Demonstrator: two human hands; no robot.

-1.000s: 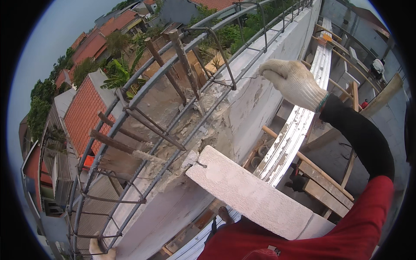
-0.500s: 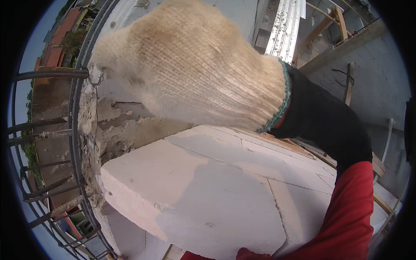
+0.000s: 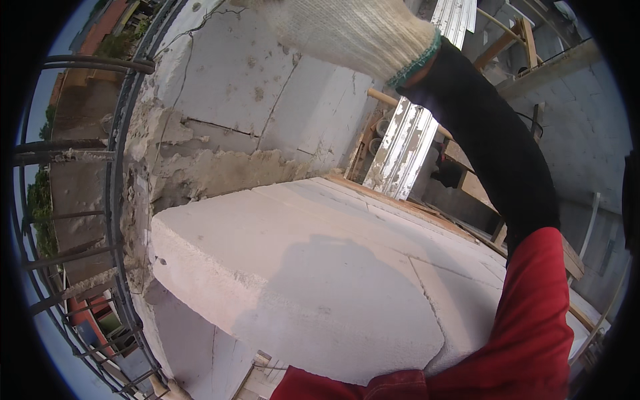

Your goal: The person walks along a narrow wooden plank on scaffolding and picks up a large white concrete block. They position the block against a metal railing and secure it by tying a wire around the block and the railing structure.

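Observation:
My right hand (image 3: 360,33) wears a cream knitted glove with a green cuff. It is raised at the top of the view, in front of an upright pale block wall (image 3: 233,87). The picture's upper edge cuts off its fingers, so what they hold, if anything, is hidden. A black sleeve (image 3: 490,127) covers the forearm, with a red sleeve (image 3: 533,293) above the elbow. Below the hand lies a course of white blocks (image 3: 320,267), my shadow across it. My left hand is out of view.
Rough grey mortar (image 3: 213,173) fills the corner by the blocks. Steel reinforcing bars (image 3: 117,167) stand along the left edge, with a drop to buildings beyond. A paint-spattered metal plank (image 3: 400,147) and wooden pieces (image 3: 520,47) lie to the right. Red cloth (image 3: 353,387) shows at the bottom.
My right hand has moved up and away, partly out of the picture. More of the wall and metal plank now shows. The view has shifted slightly.

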